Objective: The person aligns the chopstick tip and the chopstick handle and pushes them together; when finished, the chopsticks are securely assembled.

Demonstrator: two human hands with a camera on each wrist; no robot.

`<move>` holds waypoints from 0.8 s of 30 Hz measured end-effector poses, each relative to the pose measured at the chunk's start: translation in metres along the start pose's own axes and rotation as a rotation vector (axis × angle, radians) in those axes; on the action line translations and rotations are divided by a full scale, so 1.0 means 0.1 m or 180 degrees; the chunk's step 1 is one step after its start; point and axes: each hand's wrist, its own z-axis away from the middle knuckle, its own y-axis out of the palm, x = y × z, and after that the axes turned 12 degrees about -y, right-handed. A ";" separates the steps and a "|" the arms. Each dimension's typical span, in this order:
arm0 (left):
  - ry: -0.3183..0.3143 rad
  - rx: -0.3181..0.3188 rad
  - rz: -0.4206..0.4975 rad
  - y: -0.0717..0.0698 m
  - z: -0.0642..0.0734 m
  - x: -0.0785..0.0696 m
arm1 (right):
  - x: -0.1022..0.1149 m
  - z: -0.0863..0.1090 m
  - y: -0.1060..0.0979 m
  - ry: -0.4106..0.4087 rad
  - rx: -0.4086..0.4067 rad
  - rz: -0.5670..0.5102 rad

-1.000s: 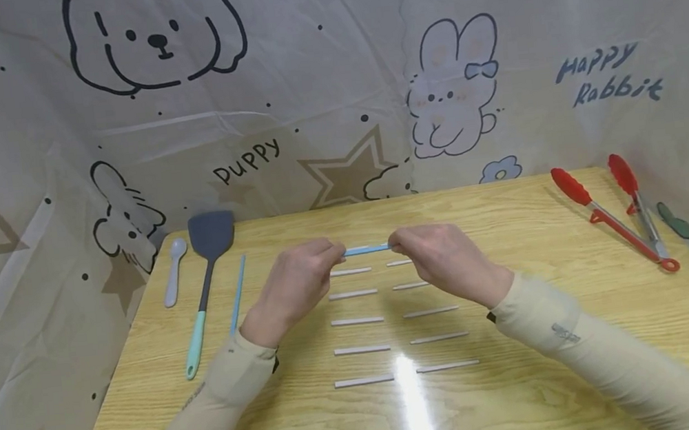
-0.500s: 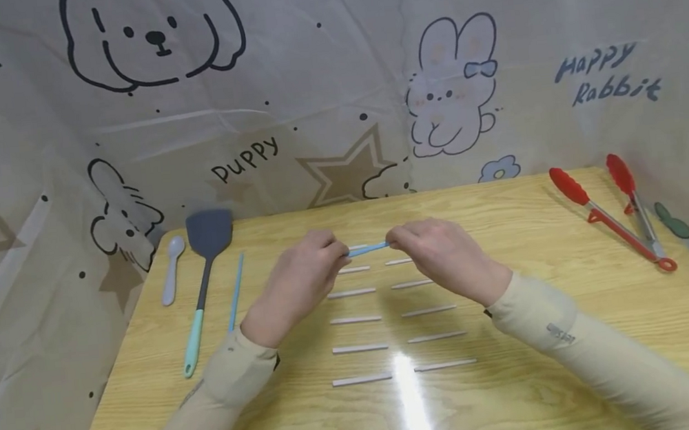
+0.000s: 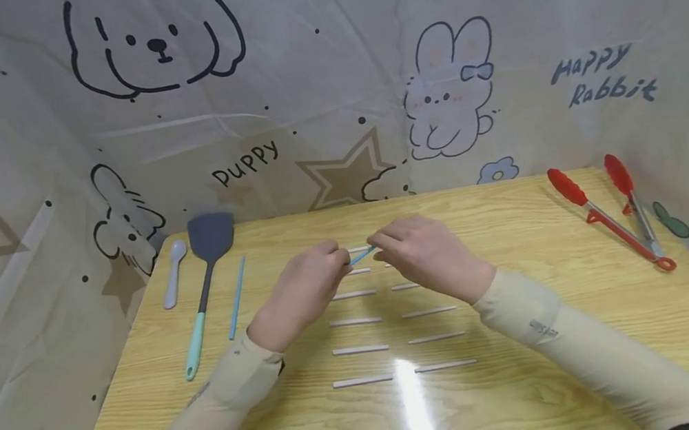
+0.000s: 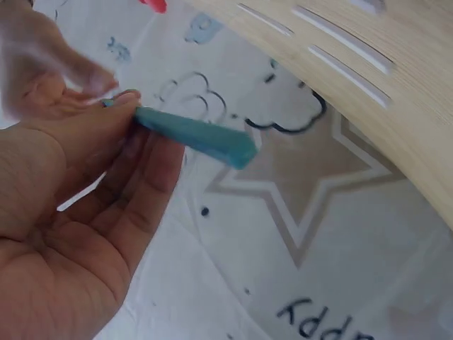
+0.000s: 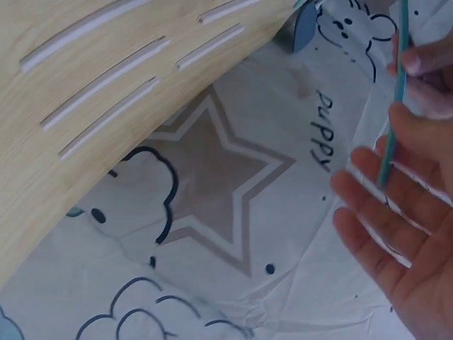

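Note:
Above the far middle of the table, a blue chopstick (image 3: 361,255) is held between both hands. My left hand (image 3: 306,284) pinches it between thumb and fingers; in the left wrist view the chopstick's thick end (image 4: 233,147) juts out past the fingertips. My right hand (image 3: 426,255) has its thumb against the thin end of the chopstick (image 5: 386,166), its other fingers spread in the right wrist view. Beneath the hands, white sticks lie in two columns, such as one on the left (image 3: 360,350) and one on the right (image 3: 436,337). The hands partly cover the farthest ones.
A second blue chopstick (image 3: 237,298) lies left of the left hand. Farther left are a spatula (image 3: 203,284) and a pale spoon (image 3: 174,274). Red-tipped tongs (image 3: 627,236) lie at the right of the wooden table (image 3: 553,375), with a printed cloth (image 3: 308,94) behind.
The right hand has shifted left toward the left hand, so less of the chopstick shows between them. The chopstick has tilted, its right end higher. The things on the table stay put.

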 end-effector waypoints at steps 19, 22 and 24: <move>-0.1578 0.0677 0.0517 0.03 0.22 0.84 | -0.19 0.24 0.11 0.0569 0.0464 -0.0280; -0.1775 0.0790 0.0553 0.04 0.25 0.93 | -0.19 0.25 0.12 0.0622 0.0544 -0.0322; -0.1877 0.0848 0.0567 0.05 0.26 1.00 | -0.19 0.25 0.12 0.0638 0.0571 -0.0325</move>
